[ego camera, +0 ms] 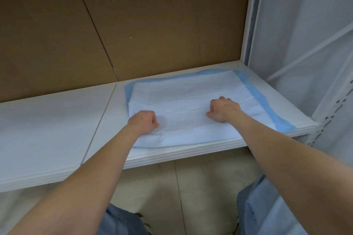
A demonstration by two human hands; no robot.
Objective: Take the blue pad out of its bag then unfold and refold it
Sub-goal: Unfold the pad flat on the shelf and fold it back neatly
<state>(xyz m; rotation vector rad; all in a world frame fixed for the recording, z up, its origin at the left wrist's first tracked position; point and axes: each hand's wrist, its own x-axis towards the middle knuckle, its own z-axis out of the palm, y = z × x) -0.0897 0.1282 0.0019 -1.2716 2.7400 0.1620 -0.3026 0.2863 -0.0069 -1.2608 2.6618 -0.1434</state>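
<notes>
The blue pad (191,101) lies spread flat on the right part of a white shelf (47,129), white face up with a blue border along its far and right edges. The left hand (143,122) rests on its near left area, fingers curled, pinching wrinkled fabric at the thumb. The right hand (223,108) sits further right, also curled (whether it grips the pad cannot be told). Brown cardboard (152,34) backs the shelf; a perforated white upright (324,120) stands at right, above a pale tiled floor (191,187).
</notes>
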